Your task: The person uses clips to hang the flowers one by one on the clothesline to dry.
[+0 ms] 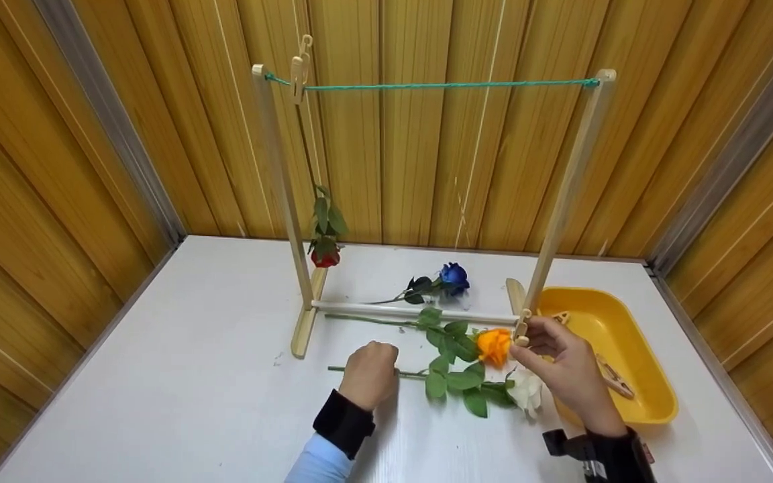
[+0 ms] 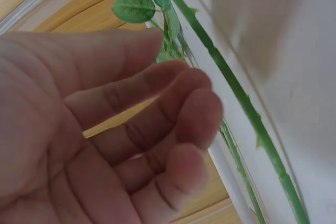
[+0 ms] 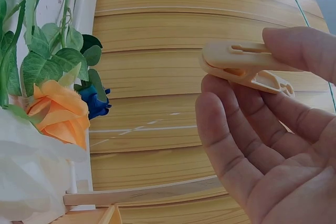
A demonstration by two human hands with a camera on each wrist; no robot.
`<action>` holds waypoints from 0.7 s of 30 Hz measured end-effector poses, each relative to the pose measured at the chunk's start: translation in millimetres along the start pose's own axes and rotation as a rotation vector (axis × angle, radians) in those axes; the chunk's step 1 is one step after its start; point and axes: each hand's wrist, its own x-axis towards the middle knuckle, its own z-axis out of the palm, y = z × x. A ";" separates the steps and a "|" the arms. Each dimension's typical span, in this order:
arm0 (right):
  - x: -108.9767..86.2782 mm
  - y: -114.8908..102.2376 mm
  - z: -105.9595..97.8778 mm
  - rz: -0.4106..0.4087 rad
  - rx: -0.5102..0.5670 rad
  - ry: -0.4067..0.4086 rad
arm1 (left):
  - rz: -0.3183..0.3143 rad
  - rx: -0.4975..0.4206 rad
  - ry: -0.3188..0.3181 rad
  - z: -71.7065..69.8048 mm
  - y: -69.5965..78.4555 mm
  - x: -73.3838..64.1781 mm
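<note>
"Your feed?"
"I see the rack [image 1: 386, 310], white rose [image 1: 464, 380] lying before it; left hand [image 1: 370, 376] loosely curled, empty; right hand [image 1: 571, 365] pinching a clothespin [image 3: 231, 55]."
"Step?"
"Readying to clip, I'd judge; next calls for grasping the rose."

We worked in a booth-like enclosure: wood-grain panel walls [image 1: 413, 168] met at grey metal corner posts [image 1: 122, 134] around three sides of a white desk [image 1: 158, 376].

Four roses [image 1: 494, 346] and at least four clothespins [image 3: 231, 56] are showing. Two hands [image 1: 370, 376], one tray [image 1: 604, 335], one wooden frame [image 1: 565, 194] and one green cord [image 1: 450, 86] are also appearing.
</note>
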 end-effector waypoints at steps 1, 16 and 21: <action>-0.2 -0.1 0.1 0.002 0.001 0.000 | -0.005 0.022 0.002 0.6 -1.3 -0.6; -0.9 -0.1 3.6 0.003 0.008 -0.011 | -0.187 0.049 -0.140 3.3 -3.4 -5.0; -0.7 -0.8 4.0 0.007 0.003 -0.016 | -0.194 0.052 -0.106 5.7 -3.0 -3.7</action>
